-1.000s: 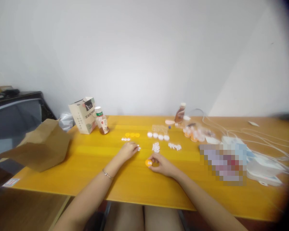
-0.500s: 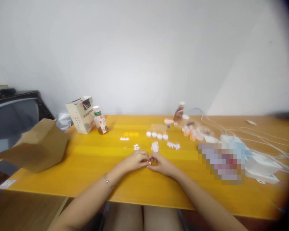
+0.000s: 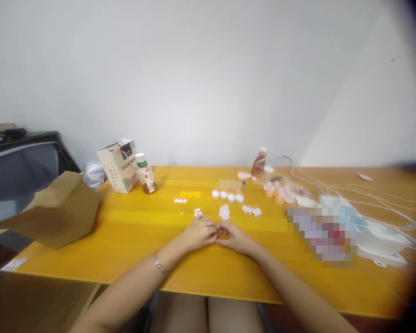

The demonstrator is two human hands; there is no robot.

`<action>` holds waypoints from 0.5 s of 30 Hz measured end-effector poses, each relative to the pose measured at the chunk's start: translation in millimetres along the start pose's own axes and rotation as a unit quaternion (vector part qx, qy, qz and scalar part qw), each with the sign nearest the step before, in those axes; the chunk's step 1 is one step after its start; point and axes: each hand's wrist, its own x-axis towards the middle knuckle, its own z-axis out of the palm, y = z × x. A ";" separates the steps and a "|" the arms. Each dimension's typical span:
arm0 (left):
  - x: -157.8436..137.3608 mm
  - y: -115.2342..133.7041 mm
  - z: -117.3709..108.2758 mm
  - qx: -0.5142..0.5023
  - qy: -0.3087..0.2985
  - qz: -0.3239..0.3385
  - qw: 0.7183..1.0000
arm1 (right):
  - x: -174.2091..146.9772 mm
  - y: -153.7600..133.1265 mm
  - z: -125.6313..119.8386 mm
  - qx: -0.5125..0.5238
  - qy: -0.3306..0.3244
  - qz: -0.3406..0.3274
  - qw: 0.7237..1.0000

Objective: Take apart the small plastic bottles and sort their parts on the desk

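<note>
My left hand (image 3: 201, 232) and my right hand (image 3: 234, 237) meet fingertip to fingertip low over the table's middle. Both are closed in a pinch, and what sits between the fingers is hidden. Just beyond the left hand lie small white pieces (image 3: 198, 212), partly covered by it. Past the right hand is a cluster of small white pieces (image 3: 224, 212), with another white group (image 3: 251, 211) to its right. Farther back stand several white round caps (image 3: 223, 195) in a row. Yellow rings (image 3: 190, 194) and small white discs (image 3: 180, 200) lie to the left.
A paper bag (image 3: 116, 169) and a labelled bottle (image 3: 146, 175) stand at the back left, near brown paper (image 3: 60, 210). A dark drink bottle (image 3: 259, 163) stands at the back. Orange-and-white items (image 3: 279, 191), cables and plastic packaging (image 3: 381, 240) cover the right side of the wooden table (image 3: 135, 231).
My left hand has turned slightly and shifted right, so the small whitish piece glimpsed between the fingertips is now covered. The whole view has shifted a little.
</note>
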 end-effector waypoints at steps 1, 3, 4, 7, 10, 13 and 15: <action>0.5 -0.2 0.4 -0.004 0.006 0.000 1.000 | -0.2 -0.5 -0.2 -0.002 0.002 0.002 1.000; 1.1 -3.9 0.5 -0.017 0.025 0.002 1.000 | -0.9 -1.3 -0.7 -0.002 0.003 0.008 1.000; 0.9 -8.0 -0.2 -0.020 0.039 -0.004 0.999 | -1.2 -1.7 -0.9 0.000 0.002 0.011 1.000; -2.7 -28.5 -6.6 0.005 0.085 -0.060 0.995 | -2.2 -1.9 -1.6 0.012 -0.008 0.019 1.000; -9.3 -53.3 -15.6 0.057 0.080 -0.139 0.985 | -2.7 -1.5 -2.1 0.020 -0.017 0.026 0.999; -14.0 -69.2 -20.7 0.095 0.038 -0.180 0.978 | -2.9 -1.5 -2.4 0.020 -0.017 0.033 0.999; -14.6 -72.6 -20.5 0.104 0.027 -0.186 0.977 | -2.9 -2.2 -2.6 0.019 -0.016 0.035 0.999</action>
